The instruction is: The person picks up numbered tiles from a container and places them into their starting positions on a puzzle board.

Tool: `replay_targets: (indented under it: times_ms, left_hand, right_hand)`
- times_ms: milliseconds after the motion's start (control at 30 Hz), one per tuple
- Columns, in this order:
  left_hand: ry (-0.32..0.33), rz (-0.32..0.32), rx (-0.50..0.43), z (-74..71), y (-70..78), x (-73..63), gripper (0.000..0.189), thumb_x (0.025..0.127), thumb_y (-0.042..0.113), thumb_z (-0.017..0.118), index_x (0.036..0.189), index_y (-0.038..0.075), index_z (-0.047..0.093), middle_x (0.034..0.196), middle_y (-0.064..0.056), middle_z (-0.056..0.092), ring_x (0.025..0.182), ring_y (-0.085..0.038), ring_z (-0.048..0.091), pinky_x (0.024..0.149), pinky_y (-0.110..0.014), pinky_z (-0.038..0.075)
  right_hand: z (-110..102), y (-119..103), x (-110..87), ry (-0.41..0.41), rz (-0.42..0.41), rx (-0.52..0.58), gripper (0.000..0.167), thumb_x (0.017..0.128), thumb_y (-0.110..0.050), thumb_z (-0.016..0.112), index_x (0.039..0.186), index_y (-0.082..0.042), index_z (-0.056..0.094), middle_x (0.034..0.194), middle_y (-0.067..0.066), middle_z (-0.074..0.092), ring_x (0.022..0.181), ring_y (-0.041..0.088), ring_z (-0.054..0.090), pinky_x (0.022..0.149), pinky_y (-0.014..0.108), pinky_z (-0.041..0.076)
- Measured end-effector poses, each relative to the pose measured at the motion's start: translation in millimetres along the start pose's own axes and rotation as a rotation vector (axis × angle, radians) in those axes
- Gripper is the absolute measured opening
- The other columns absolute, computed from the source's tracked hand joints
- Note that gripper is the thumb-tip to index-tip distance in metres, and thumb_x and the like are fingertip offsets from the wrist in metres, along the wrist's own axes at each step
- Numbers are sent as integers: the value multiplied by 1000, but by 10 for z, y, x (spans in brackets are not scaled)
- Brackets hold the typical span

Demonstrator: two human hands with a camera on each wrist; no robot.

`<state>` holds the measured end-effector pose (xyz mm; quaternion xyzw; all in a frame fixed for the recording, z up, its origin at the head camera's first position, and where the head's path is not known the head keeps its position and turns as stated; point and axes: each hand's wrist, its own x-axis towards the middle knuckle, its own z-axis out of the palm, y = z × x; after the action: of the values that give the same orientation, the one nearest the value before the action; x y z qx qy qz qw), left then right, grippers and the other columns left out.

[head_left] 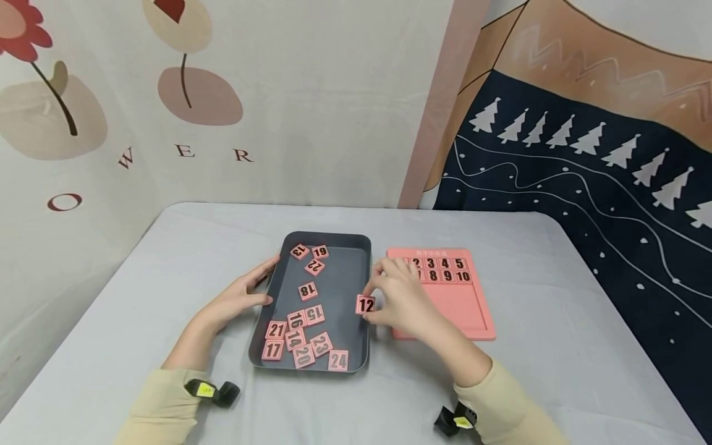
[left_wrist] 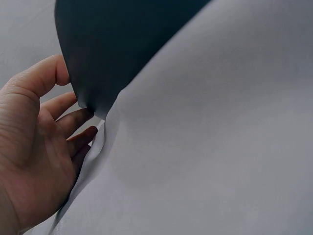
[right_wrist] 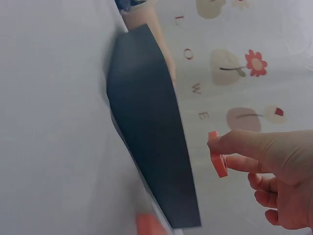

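Observation:
My right hand (head_left: 405,295) pinches a pink number tile marked 12 (head_left: 364,304) between thumb and fingers, over the right rim of the dark grey tray (head_left: 340,272). In the right wrist view the same tile (right_wrist: 218,155) appears edge-on, raised above the tray wall. My left hand (head_left: 232,301) rests against the tray's left side, thumb and fingers spread along the outer wall. Several loose number tiles, among them 18 (head_left: 308,291) and 24 (head_left: 338,360), lie in the tray at various angles. Right of the tray is a pink number board (head_left: 456,312), partly covered by my right hand.
Two rows of number tiles (head_left: 445,263) fill the top of the board, some hidden by the hand. A white cloth (head_left: 556,371) covers the table. Behind hang a printed light curtain (head_left: 322,123) and a dark cloth with white trees (head_left: 556,167).

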<state>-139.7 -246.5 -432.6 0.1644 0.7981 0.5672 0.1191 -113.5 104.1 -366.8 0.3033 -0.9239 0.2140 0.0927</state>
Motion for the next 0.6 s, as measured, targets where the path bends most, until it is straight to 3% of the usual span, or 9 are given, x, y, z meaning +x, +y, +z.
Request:
replay_targets:
  times_ms: [300, 600]
  left_hand:
    - [-3, 3, -5, -1, -9, -1, 82, 84, 7, 65, 154, 11, 22, 158, -14, 16, 143, -37, 7, 109, -61, 6]
    - [-7, 4, -10, 1, -2, -4, 82, 84, 7, 64, 154, 12, 22, 157, -15, 16, 143, -37, 7, 109, -61, 7]
  right_hand:
    - [-200, 378, -156, 36, 73, 14, 26, 60, -18, 87, 82, -18, 72, 97, -2, 50, 98, 22, 41, 87, 44, 29]
    - [-257, 782, -240, 1, 175, 15, 26, 62, -21, 87, 84, -16, 74, 102, 2, 54, 102, 24, 41, 84, 42, 26]
